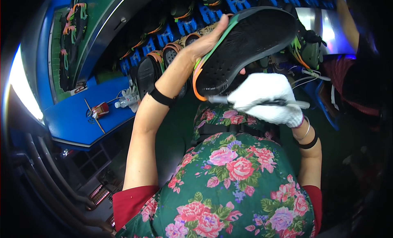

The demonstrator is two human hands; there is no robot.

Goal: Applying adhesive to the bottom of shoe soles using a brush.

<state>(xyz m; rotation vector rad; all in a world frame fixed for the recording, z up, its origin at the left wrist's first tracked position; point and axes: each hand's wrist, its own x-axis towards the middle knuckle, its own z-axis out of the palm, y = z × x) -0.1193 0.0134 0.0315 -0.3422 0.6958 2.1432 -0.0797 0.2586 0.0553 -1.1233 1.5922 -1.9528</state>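
My bare left hand (208,43) is closed on a black clog-like shoe (249,47) with a green, yellow and orange edge. The shoe is tilted, its black underside facing me. A thumb lies along the green edge, and a fingertip shows at the opposite side. On my right hand (266,99) is a white glove, its fingers wrapped round a slim brush (303,104) with a pale handle. The brush's pale tip reaches the orange-edged end of the shoe. Wet-looking shine shows on the black surface near that end.
More shoes (146,74) stand behind my left arm, near a row of blue holders (188,27). On the blue table (69,119) at left lie a clear bottle (127,101), a small red package (100,110) and a thin stick. Another person's arm (348,25) is at the far right.
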